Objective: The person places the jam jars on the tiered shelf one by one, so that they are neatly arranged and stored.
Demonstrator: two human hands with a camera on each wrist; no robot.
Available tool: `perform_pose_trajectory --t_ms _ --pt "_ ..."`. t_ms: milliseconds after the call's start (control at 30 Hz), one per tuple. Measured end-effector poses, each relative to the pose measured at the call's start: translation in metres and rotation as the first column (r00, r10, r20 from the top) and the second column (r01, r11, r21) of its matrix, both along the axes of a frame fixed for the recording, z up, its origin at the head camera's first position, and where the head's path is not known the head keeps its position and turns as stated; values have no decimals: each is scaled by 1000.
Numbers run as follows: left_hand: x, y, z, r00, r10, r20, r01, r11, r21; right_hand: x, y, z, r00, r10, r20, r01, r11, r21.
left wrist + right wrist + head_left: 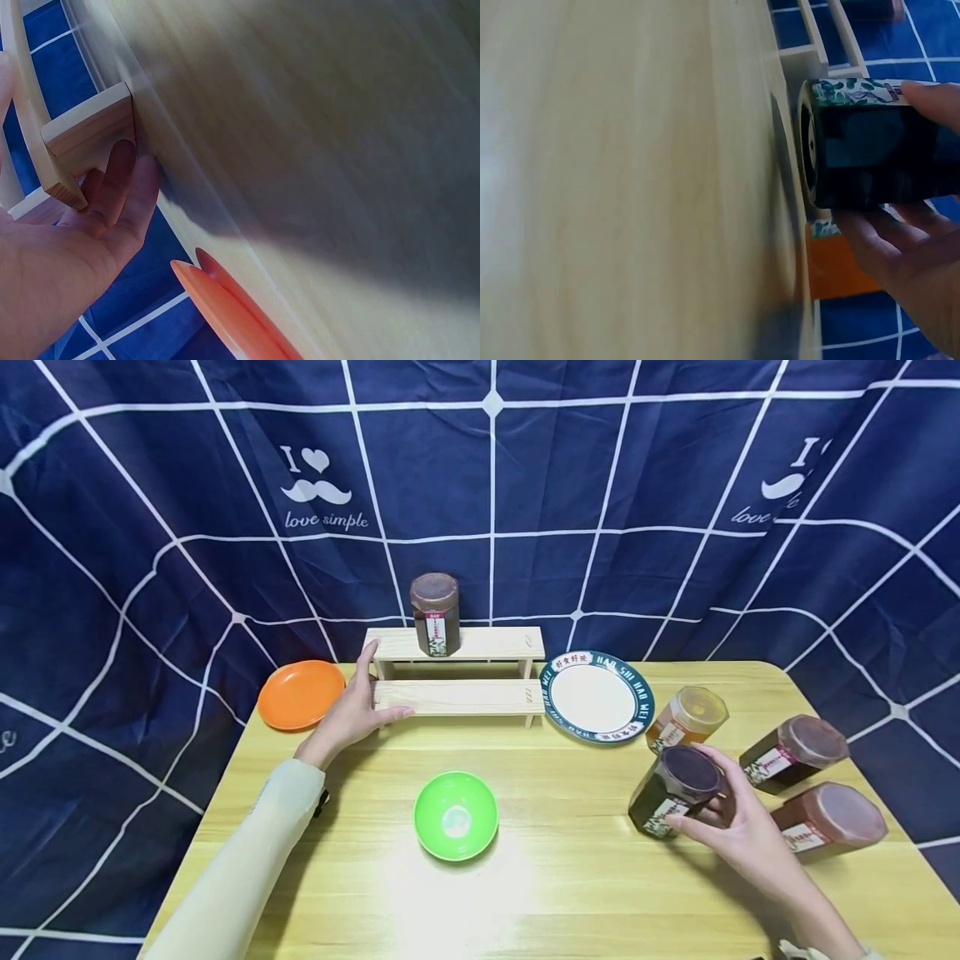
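My left hand (356, 706) holds the left end of a two-tier pale wooden shelf (465, 697), its thumb along the lower tier's front. In the left wrist view, several fingers (120, 184) curl by the shelf's end. On the upper tier stands a dark jar with a pink-and-white label (437, 627). At the right, my right hand (750, 839) grips another dark jar (667, 789), thumb on its label side and fingers around the back. The right wrist view shows this jar (877, 154) held off the tabletop, its base partly visible.
An amber jar (693, 712), a dark jar (798, 752) and a reddish jar (832, 818) stand around my right hand. A blue-rimmed plate (597, 695) lies right of the shelf, an orange plate (302, 694) left. A green bowl (456, 816) sits at the front middle.
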State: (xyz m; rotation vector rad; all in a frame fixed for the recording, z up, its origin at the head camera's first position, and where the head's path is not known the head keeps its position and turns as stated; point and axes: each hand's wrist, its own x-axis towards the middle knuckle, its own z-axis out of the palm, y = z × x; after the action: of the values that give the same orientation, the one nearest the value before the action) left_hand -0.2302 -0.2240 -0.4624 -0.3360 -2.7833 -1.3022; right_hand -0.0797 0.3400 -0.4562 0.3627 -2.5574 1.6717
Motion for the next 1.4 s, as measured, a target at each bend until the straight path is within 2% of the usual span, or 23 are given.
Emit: perform_pose_trajectory --t_ms 133,167,200,333,400,533,767,867,1000,1033,1100,1300,1367,1400 --pt "2 1 1 1000 -8 -9 9 1000 14 -1 -10 7 999 0 -34 2 998 70" --pt "-2 -1 -4 1000 -10 -21 10 1000 11 -2 -12 8 999 2 -46 2 996 86" --pt "1 1 1 1000 -11 -13 11 1000 19 -3 -15 10 998 3 -57 3 995 98" --pt "0 0 -1 1000 -5 -4 5 1000 6 -8 -26 18 994 0 -109 13 992 127" --pt "2 2 3 1000 -2 4 2 1000 5 -12 -32 22 991 6 -132 10 993 120" --pt "2 2 3 1000 12 -10 -12 1000 -18 -21 -44 30 984 24 -175 -6 995 104" --pt "2 2 2 1000 2 -8 -2 1000 -11 -37 -64 43 978 67 -196 -63 998 28" --pt "-3 -2 -5 1000 0 -18 0 1000 -13 -44 -72 48 976 80 -204 -82 997 -2" --pt "-13 -8 -21 999 12 -40 -14 999 -37 -54 -81 52 975 95 -199 -105 994 -40" --pt "-13 -9 -21 999 14 -41 -16 999 -38 -57 -83 52 975 102 -198 -114 992 -51" --pt "-12 -7 -19 999 16 -41 -17 999 -34 -63 -86 53 974 105 -199 -120 990 -69" --pt "3 2 4 1000 -5 -9 5 1000 -14 -80 -98 55 969 91 -229 -112 990 -84" --pt "4 2 5 1000 -2 1 2 1000 -18 -86 -102 57 969 95 -227 -119 988 -98" --pt "1 1 0 1000 1 -9 -1 1000 -19 -89 -105 58 969 98 -227 -124 987 -102"
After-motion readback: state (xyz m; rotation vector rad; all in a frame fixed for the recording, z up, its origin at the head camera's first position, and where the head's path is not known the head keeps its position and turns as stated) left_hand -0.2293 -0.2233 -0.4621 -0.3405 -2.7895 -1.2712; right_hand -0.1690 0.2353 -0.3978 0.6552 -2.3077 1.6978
